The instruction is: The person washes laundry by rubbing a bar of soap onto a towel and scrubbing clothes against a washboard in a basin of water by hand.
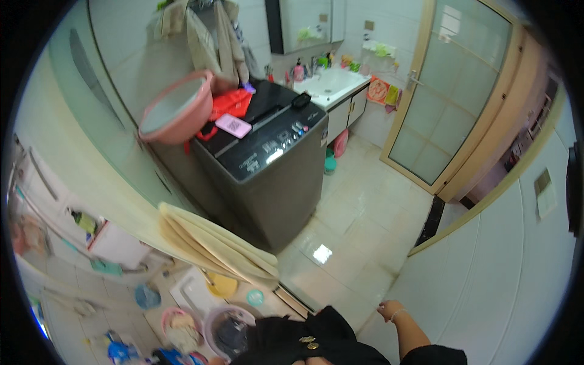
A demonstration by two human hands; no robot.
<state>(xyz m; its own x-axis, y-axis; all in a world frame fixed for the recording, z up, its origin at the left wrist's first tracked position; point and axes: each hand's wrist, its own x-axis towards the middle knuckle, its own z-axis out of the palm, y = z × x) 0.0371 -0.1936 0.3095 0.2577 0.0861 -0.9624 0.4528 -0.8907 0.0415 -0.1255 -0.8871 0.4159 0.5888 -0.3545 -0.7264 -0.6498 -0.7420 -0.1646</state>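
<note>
My right hand, a beaded bracelet at its wrist, hangs over the tiled floor beside the white wall. Its fingers are loosely bent and no object shows in them. Only a sliver of skin, perhaps my left hand, shows at the bottom edge, near a lilac basin of dark cloth. Ahead stands a grey top-loading washing machine with a black lid. On it lie a phone-sized pink card or device bearing a printed code and a red plastic bag. A pink basin leans tilted at its left side.
A cream curtain hangs at a raised threshold. Behind it are a pink basket with cloth and a yellow basin. A washbasin is at the back, with a frosted-glass door to the right. The floor reflects light.
</note>
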